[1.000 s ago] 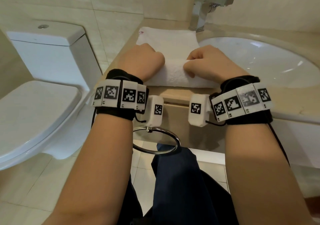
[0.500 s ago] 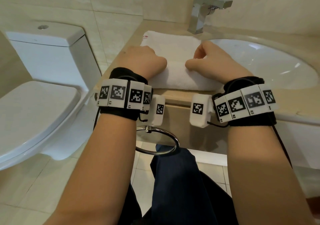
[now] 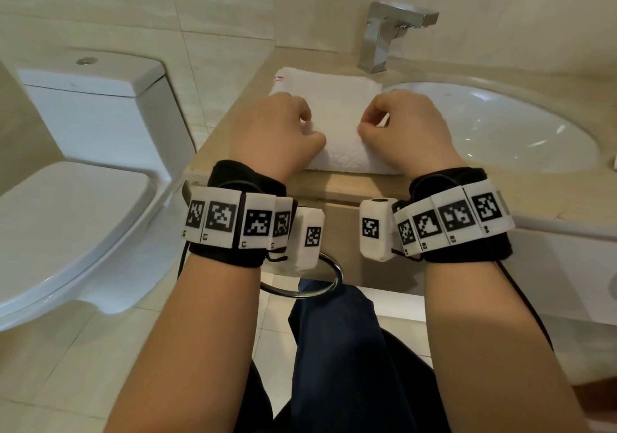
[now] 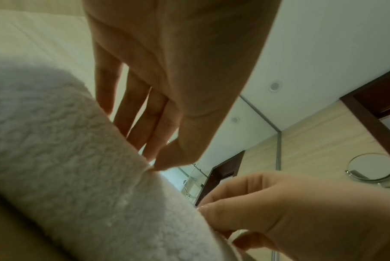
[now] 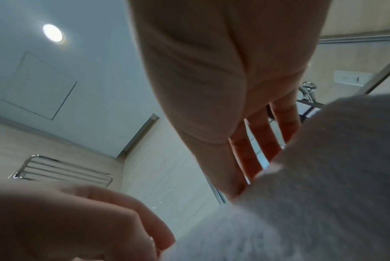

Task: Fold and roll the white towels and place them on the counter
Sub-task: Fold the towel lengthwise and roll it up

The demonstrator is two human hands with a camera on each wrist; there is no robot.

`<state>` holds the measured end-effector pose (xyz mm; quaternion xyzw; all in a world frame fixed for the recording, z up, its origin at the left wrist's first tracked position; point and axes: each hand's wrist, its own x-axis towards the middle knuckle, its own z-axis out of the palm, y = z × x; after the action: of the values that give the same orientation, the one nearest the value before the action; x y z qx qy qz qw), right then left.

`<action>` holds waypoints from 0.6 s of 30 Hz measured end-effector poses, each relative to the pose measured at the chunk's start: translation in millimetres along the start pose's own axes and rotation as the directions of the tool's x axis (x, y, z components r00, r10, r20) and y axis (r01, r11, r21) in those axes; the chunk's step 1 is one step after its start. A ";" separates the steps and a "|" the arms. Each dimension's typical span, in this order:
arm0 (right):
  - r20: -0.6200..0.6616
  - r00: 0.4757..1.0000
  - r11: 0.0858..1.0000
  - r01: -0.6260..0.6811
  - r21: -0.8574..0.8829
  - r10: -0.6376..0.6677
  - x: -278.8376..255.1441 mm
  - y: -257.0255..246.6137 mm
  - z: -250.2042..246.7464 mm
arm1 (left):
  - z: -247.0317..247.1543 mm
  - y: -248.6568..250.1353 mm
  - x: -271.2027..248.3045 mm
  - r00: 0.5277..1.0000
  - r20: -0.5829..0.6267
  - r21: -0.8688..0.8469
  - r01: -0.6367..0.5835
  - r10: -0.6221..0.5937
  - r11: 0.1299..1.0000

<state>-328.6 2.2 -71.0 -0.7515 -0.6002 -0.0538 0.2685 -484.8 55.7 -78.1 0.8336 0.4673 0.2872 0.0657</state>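
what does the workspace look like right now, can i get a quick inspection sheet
surface: beige counter, beside the sink.
job's things: white towel, near end rolled, far part flat.
clutter: nothing seen.
grippers: left hand and right hand, fingers curled on the roll.
cables: black cable from the right wristband.
surroundings: faucet, toilet, towel ring.

towel: roll grown, flat part shorter | left hand, right hand: farther along counter
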 end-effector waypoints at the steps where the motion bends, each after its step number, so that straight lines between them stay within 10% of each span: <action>1: 0.024 1.000 1.000 0.002 -0.016 -0.002 -0.1 -0.9 -0.8 | -0.2 -0.3 -1.0 0.999 0.037 0.010 -0.002 0.001 1.000; 18: 0.276 0.961 1.000 -0.021 -0.023 0.026 -1.9 -0.5 4.1 | 1.3 -1.5 13.1 0.958 0.284 0.177 -0.091 0.038 0.980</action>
<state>-330.5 2.5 -75.1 -0.7614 -0.6222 0.0485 0.1753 -480.0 67.4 -74.2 0.8830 0.4509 0.1232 0.0423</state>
